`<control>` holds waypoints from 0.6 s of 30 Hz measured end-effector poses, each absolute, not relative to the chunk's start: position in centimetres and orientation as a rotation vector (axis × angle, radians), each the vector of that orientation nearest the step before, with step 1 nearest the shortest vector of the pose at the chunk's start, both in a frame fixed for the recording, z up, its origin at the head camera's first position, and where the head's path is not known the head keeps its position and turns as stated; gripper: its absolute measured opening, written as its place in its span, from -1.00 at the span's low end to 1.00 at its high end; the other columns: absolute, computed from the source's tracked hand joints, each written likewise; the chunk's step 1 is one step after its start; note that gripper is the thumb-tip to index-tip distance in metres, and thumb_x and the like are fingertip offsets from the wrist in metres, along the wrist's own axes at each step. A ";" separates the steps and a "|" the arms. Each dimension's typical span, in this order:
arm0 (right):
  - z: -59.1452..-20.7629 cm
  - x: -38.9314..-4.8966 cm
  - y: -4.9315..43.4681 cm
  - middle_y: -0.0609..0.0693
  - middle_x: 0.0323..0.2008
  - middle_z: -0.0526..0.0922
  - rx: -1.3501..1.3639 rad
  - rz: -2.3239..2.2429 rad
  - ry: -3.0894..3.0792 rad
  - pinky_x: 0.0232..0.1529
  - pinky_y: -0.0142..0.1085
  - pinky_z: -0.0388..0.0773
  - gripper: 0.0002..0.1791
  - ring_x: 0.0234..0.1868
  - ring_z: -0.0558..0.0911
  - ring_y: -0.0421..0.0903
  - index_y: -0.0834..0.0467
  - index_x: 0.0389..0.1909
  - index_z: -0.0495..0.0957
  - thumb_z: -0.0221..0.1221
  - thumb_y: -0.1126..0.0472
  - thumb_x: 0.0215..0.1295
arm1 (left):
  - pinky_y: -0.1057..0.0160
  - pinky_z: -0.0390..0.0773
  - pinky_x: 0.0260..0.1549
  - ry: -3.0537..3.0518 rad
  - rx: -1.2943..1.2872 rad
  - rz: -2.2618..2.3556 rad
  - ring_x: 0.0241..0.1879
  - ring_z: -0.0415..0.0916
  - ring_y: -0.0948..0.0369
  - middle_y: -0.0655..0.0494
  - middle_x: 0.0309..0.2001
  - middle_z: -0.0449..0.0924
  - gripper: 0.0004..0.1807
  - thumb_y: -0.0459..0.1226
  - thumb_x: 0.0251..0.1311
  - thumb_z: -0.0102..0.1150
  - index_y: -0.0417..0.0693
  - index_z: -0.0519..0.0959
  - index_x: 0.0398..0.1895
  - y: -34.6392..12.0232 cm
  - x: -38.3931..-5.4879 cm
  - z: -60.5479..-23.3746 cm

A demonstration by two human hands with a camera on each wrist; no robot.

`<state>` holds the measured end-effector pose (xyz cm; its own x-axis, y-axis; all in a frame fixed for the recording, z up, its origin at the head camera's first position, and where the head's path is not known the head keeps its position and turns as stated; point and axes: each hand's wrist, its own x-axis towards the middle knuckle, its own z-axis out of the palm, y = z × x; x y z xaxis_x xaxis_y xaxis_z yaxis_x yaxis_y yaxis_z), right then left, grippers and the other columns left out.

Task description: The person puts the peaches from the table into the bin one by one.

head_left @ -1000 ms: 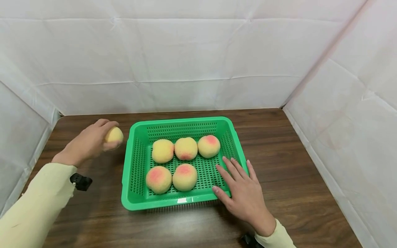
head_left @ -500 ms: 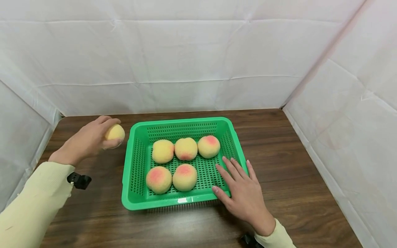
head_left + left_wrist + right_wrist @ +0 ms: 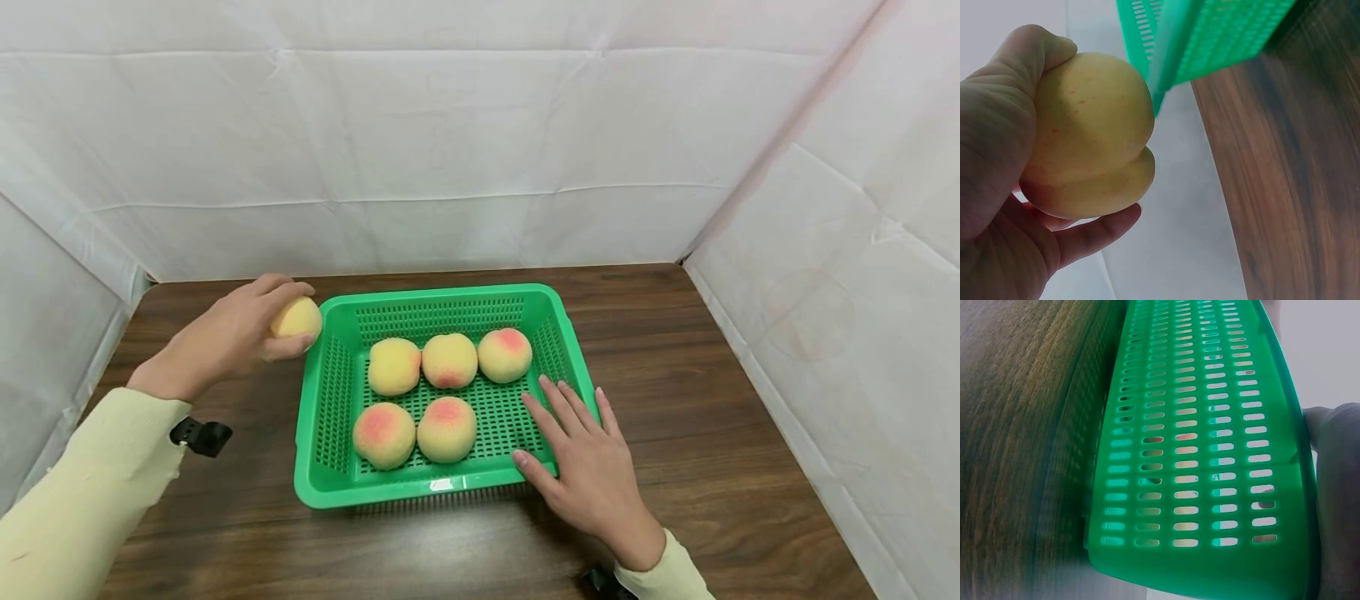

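My left hand grips a yellow peach between thumb and fingers, right at the left rim of the green basket. In the left wrist view the peach shows its crease, with the basket wall close beyond it. Inside the basket lie several peaches in two rows: three at the back, such as the blushed one, and two in front, such as the left one. My right hand rests with spread fingers over the basket's near right corner. In the right wrist view the slotted basket side hides most of the peaches.
The basket stands on a dark wood-grain table. White sheeting rises behind the table and along both sides. A black wrist strap with a small device sits on the left sleeve.
My left hand has carried the peach rightward, from the table area left of the basket to its left rim. The right hand, the basket and the peaches in it have stayed put.
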<state>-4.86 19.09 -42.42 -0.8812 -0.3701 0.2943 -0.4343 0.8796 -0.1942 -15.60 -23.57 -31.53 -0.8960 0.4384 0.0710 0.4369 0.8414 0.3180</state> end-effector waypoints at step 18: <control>-42.5 -4.9 19.1 -0.02 0.62 0.25 0.594 0.405 -2.797 0.59 0.24 0.01 -0.18 0.62 0.29 0.10 -0.04 0.61 0.23 0.00 -0.38 0.48 | 0.06 0.60 -0.16 2.987 0.972 0.517 -0.10 0.56 0.05 -0.07 0.14 0.55 -0.49 -0.18 0.29 0.39 -0.17 0.53 0.24 -20.1 -15.3 -31.0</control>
<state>-4.91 19.08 -42.48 -0.8848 -0.3567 0.2999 -0.4271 0.8781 -0.2157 -15.29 -20.06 -31.04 -0.8128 0.5660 0.1381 0.5795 0.7610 0.2917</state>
